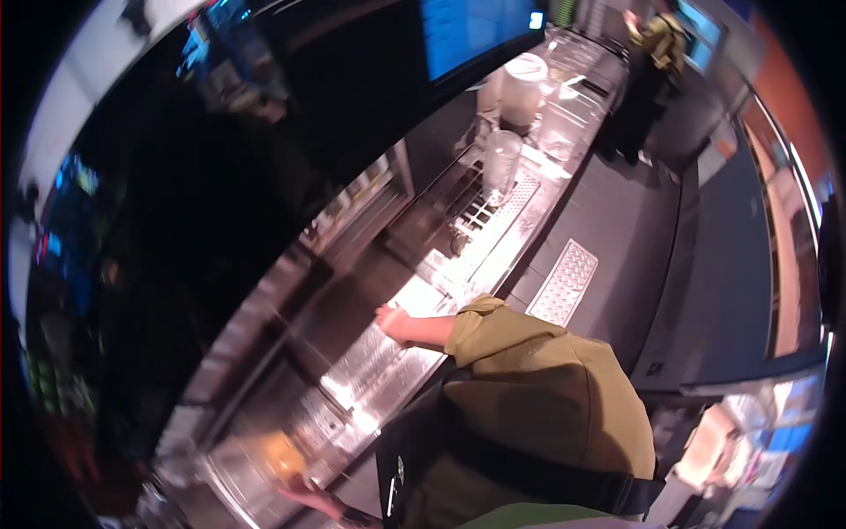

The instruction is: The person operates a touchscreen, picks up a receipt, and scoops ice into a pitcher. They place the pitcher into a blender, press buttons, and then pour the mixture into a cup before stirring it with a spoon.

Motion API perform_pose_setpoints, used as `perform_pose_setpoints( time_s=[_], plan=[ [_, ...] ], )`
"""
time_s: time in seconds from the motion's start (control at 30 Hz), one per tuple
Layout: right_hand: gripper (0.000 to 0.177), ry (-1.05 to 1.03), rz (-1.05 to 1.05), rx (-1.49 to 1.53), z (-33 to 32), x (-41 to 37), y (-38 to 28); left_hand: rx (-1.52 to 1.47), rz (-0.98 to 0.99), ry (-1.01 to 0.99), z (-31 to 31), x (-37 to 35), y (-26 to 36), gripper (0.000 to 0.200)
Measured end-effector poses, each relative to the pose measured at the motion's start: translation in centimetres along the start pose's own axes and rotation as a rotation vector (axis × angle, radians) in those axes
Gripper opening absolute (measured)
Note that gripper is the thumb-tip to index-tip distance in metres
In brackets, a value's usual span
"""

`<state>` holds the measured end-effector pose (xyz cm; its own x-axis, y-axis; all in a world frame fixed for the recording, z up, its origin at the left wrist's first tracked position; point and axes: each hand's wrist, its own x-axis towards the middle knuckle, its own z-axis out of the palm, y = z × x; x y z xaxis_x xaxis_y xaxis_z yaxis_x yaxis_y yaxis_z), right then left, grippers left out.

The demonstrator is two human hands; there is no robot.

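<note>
My right hand reaches across the steel bar counter and rests on its far part, and I see nothing held in it. The rolled khaki sleeve covers that upper arm. Lower in view, my left hand is at the near end of the counter, blurred and dim. Right beside its fingers is a blurred orange-yellow object, perhaps a cloth. Whether the fingers grip it or only touch it I cannot make out.
Farther along the counter stand a clear jug by a drip grille and a white tub. Another person stands at the far end of the aisle. A metal tread plate lies on the floor. A blue screen hangs above.
</note>
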<state>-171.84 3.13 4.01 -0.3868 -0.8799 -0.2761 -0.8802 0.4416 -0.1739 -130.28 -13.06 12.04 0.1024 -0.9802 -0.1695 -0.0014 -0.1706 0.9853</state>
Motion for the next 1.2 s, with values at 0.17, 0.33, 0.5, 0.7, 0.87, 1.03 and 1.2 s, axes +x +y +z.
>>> perform_pose_setpoints(
  time_s=[0.17,0.33,0.5,0.7,0.87,1.03,1.2],
  plan=[
    [0.077,-0.059,-0.048,0.055,0.9,-1.3,6.5,-0.005,-0.005,0.095,2.6,2.5,0.5,0.055],
    [0.038,0.122,-0.156,-0.015,2.3,-1.2,5.6,0.001,0.074,0.076,5.2,4.8,1.6,0.045],
    [0.017,0.272,0.352,0.122,3.2,4.7,6.6,0.006,0.109,0.060,6.0,5.7,1.9,0.036],
    [0.024,0.240,0.225,0.362,-3.0,7.1,1.8,-0.034,0.179,0.109,4.2,6.5,1.2,0.029],
    [0.035,-0.220,-0.220,0.184,0.9,8.5,-1.5,-0.124,0.256,0.281,1.0,4.3,-2.0,0.028],
    [0.033,-0.360,-0.232,0.328,2.5,10.7,-3.0,-0.296,0.273,0.375,4.1,-0.6,-2.5,0.027],
    [0.032,-0.142,-0.446,0.255,4.0,18.9,-4.1,-0.287,0.249,0.315,4.5,-2.7,-2.4,0.046]
  ],
)
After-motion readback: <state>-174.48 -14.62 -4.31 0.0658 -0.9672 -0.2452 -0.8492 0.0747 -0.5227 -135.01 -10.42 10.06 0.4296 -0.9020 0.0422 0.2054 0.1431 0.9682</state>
